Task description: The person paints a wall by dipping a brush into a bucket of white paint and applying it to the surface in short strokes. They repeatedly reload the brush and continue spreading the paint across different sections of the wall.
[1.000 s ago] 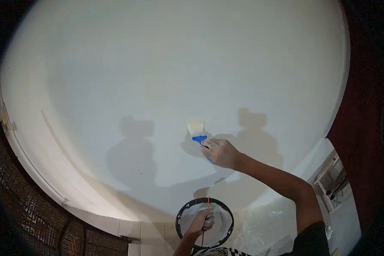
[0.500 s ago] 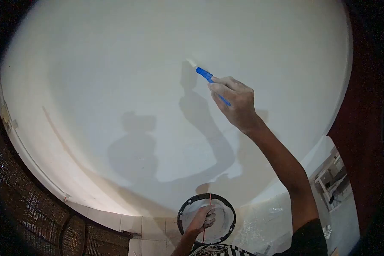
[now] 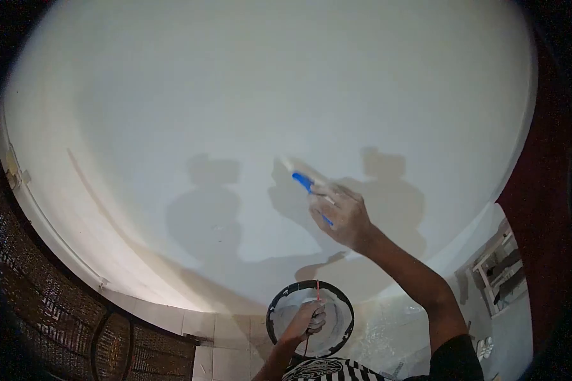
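My right hand [image 3: 342,214] is closed around the blue handle of a paintbrush [image 3: 302,181]. The brush's pale bristles point up and left, at the white wall [image 3: 171,95]; whether they touch it I cannot tell. Low in the view, my left hand [image 3: 306,322] grips the thin reddish handle of a paint bucket [image 3: 346,303]. A black rim with white smears rings this bucket, and its inside looks whitish. Shadows of my arm and head fall on the wall around the brush.
A dark woven panel with a curved frame [image 3: 44,286] stands at lower left. Pale floor tiles [image 3: 229,330] run along the wall's foot, with clear plastic sheeting [image 3: 381,336] right of the bucket. A wooden frame [image 3: 496,270] and dark red surface [image 3: 550,159] are at right.
My right hand has brought the paintbrush down along the wall. My left hand still holds the bucket, which sits about where it was. A second head-shaped shadow now shows clearly at right.
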{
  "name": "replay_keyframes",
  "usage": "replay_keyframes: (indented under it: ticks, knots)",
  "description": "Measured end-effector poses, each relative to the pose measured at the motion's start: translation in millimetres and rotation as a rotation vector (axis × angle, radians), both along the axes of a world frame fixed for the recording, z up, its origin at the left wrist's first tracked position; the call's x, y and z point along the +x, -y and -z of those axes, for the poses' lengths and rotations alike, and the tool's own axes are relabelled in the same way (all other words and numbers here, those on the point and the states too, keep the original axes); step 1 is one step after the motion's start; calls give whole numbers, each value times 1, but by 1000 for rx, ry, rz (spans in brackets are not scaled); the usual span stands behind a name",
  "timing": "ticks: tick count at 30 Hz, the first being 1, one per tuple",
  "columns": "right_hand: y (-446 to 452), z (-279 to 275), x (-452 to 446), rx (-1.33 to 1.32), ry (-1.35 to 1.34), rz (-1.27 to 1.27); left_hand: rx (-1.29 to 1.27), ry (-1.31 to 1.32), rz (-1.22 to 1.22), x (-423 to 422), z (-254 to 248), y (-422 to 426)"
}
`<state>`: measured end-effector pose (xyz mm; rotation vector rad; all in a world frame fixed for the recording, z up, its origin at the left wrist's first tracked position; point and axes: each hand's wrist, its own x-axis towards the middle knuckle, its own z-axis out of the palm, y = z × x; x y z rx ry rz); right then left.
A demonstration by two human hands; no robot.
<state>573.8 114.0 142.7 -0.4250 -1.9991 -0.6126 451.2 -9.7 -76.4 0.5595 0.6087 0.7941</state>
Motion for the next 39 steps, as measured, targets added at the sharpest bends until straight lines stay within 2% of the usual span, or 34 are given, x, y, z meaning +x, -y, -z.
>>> replay_keyframes:
  ticks: [4,6,10,12,13,15,16,18,19,21,27,28,29,31,32,34,35,38,39]
  knots:
    - [-17,-4,-4,18,-112,11,20,13,-19,-3,0,1]
    - [-19,16,-2,-307,-88,130,49,31,-11,-4,0,2]
    - [-8,27,-3,-395,-124,117,10,-23,-47,-3,-12,2]
    - [3,15,-3,-222,-86,37,9,-19,-53,-5,-12,1]
    - [0,16,-4,-223,-87,38,0,-11,-57,-5,-11,2]
    - [-9,25,-7,40,41,96,-3,-21,-44,-6,-10,1]
    - [-14,38,-6,35,40,101,5,-31,-33,-5,-10,1]
    - [-25,65,-6,-188,247,166,-2,-27,-25,-9,-12,2]
    - [-23,69,-6,-186,246,171,-6,-20,-25,-9,-13,2]
    - [-21,74,-5,-427,339,184,-4,-19,-17,-11,-12,-1]
    - [-31,16,7,-238,396,232,-44,31,28,-13,-3,-10]
    - [-46,1,14,-39,459,182,-46,11,12,-15,-4,-11]
    - [-52,-16,19,-31,455,257,-39,11,15,-18,-2,-13]
    - [-52,-71,22,-236,354,267,-29,63,116,-20,2,-21]
    - [-46,-88,20,-223,355,272,-15,65,118,-21,6,-22]
    - [-36,-115,14,165,239,191,-79,66,162,-23,10,-24]
    - [-31,-124,14,182,237,196,-84,-27,96,-21,9,-22]
    - [-27,-134,21,324,139,251,-139,-59,107,-22,13,-22]
    - [-33,-122,27,303,172,259,-136,39,145,-24,24,-26]
